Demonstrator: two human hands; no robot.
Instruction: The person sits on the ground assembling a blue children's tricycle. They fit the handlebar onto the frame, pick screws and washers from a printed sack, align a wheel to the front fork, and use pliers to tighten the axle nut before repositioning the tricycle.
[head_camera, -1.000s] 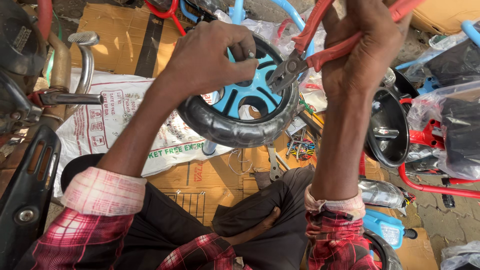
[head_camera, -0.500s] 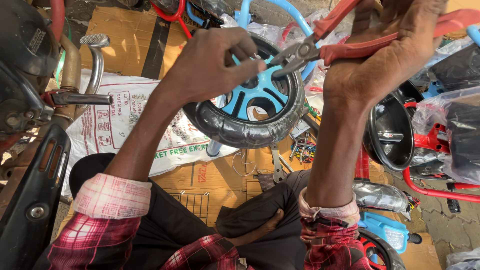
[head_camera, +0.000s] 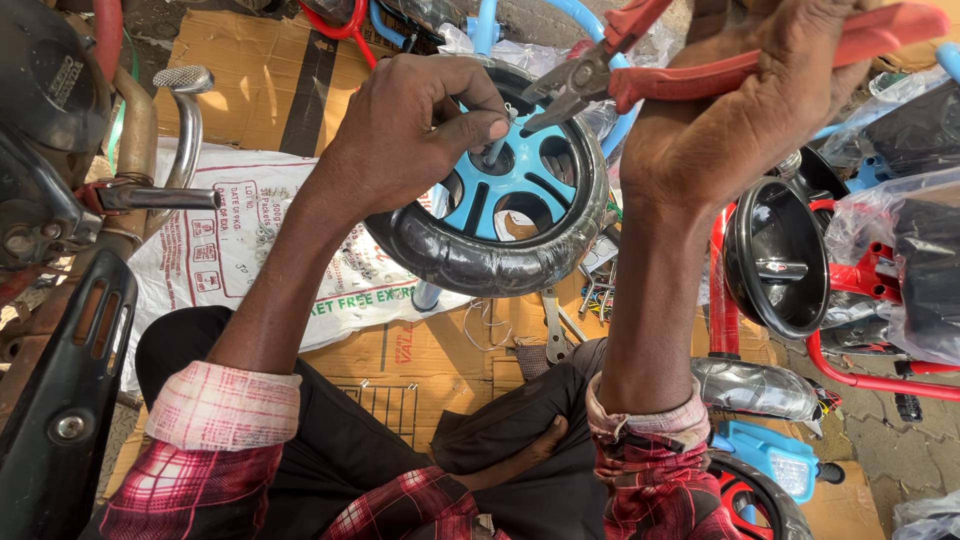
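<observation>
Since the earlier frames, both hands have risen toward the camera and the plier jaws have drawn in closer to the wheel hub. Seen from the head camera, the left hand (head_camera: 415, 135) curls over the top of a small toy wheel (head_camera: 500, 195) with a blue spoked hub and black tyre, thumb and forefinger pinched together on a thin metal pin at the hub's centre. The right hand (head_camera: 740, 110) wraps around the red handles of a pair of pliers (head_camera: 640, 60), fingers closed on them, with the grey jaws nearly shut and pointing down-left, just beside the pin. The wheel is held up above flattened cardboard (head_camera: 440, 350) and a white printed sack (head_camera: 240, 240). To the right lies a black dish-shaped wheel part (head_camera: 775, 260) against a red tube frame (head_camera: 860, 375).
</observation>
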